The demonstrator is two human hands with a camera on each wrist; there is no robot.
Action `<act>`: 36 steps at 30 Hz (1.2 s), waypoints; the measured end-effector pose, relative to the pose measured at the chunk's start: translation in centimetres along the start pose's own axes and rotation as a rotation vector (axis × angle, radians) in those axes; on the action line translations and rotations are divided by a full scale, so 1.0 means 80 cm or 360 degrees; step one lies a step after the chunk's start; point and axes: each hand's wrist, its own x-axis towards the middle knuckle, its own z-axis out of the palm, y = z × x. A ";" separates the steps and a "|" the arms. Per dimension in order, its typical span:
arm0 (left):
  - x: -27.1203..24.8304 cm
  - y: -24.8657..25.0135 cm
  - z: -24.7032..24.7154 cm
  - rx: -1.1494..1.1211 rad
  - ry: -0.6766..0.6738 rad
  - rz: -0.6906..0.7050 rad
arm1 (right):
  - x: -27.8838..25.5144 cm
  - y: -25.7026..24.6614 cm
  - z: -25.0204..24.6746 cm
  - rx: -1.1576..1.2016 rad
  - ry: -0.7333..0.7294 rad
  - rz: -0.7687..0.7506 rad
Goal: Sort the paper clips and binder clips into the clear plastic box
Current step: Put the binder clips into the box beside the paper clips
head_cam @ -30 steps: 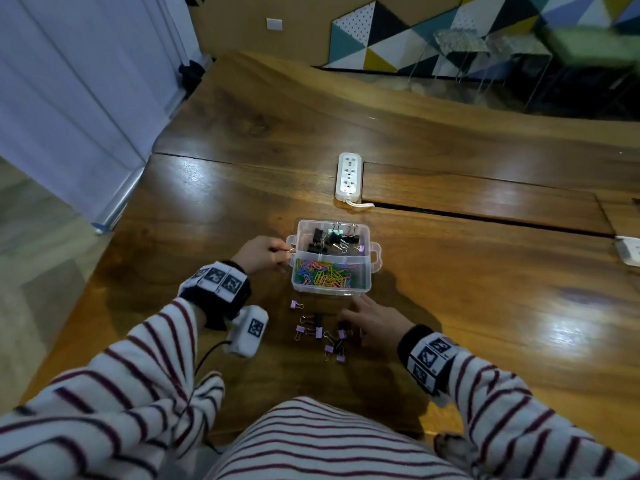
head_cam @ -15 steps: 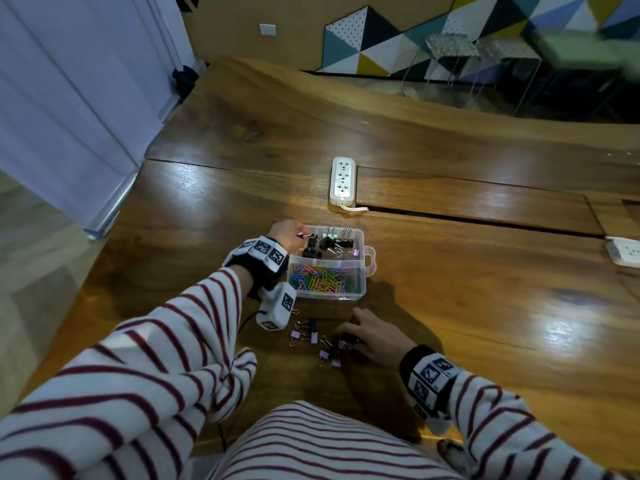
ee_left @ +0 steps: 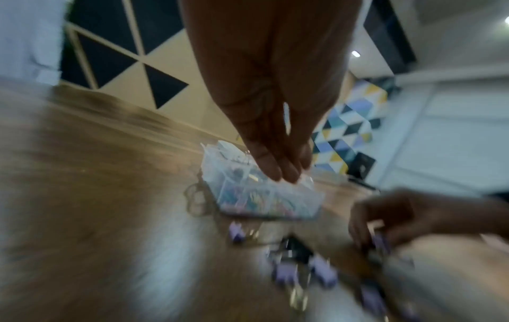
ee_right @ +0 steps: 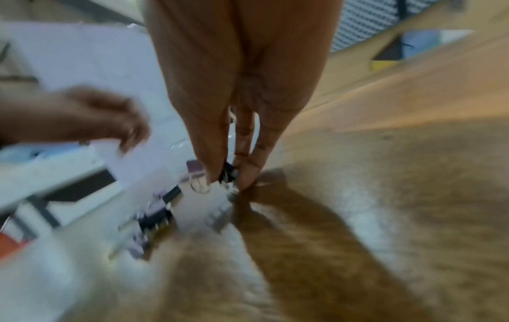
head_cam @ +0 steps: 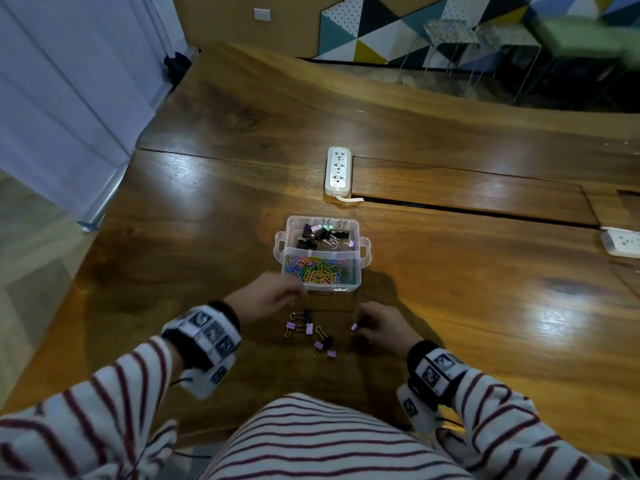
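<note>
The clear plastic box (head_cam: pixel 362 251) stands on the wooden table, with binder clips (head_cam: pixel 320 233) in its far compartment and coloured paper clips (head_cam: pixel 317 270) in the near one. Several loose purple and black binder clips (head_cam: pixel 309 329) lie just in front of it. My left hand (head_cam: pixel 298 294) hovers over them at the box's near left corner; in the left wrist view its fingers (ee_left: pixel 283 172) are straight, together and hold nothing. My right hand (head_cam: pixel 360 329) is to the right of the pile and pinches a dark binder clip (ee_right: pixel 227 174), with a purple clip (ee_right: pixel 195 168) against the thumb.
A white power strip (head_cam: pixel 337 168) lies beyond the box beside a long slot in the table (head_cam: pixel 467 211). A second white strip (head_cam: pixel 621 242) sits at the right edge. Chairs and a patterned wall stand past the far edge.
My left hand has drawn back from the box's far compartment to the loose clips in front. My right hand has lifted slightly from the pile, with a clip between its fingers.
</note>
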 end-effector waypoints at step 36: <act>-0.020 -0.006 0.073 0.0412 -0.0126 -0.0290 | 0.004 -0.028 0.011 -0.0312 -0.0266 -0.0017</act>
